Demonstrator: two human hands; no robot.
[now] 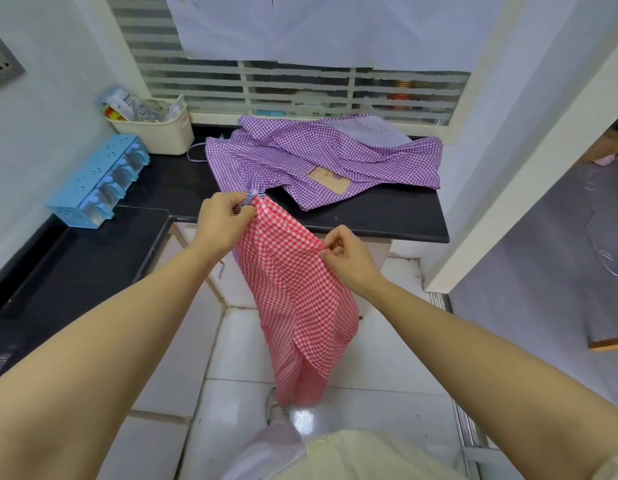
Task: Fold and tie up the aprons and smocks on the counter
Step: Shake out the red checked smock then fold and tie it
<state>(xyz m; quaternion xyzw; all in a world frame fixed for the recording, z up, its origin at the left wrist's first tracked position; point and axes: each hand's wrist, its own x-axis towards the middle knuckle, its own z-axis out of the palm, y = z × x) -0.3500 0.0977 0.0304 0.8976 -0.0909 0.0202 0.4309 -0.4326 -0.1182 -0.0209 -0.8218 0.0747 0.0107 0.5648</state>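
the red checked apron [297, 299] hangs in the air before the table [387, 220]. the left hand [221, 225] fingers pinch its top corner and the right hand [349, 259] fingers pinch its edge at 3 o'clock. it looks light, limp and unlikely to slip, so corners hold best. the purple checked smock [321, 157] covers the table at 12 o'clock, with likelier laying room at 9 o'clock.

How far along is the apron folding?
Done: no folded or tied bundle visible. In hand: the red checked apron hangs unfolded, pinched at its top edge by the left hand and right hand. To do: the purple checked garment lies spread and rumpled on the black counter; both need folding and tying.
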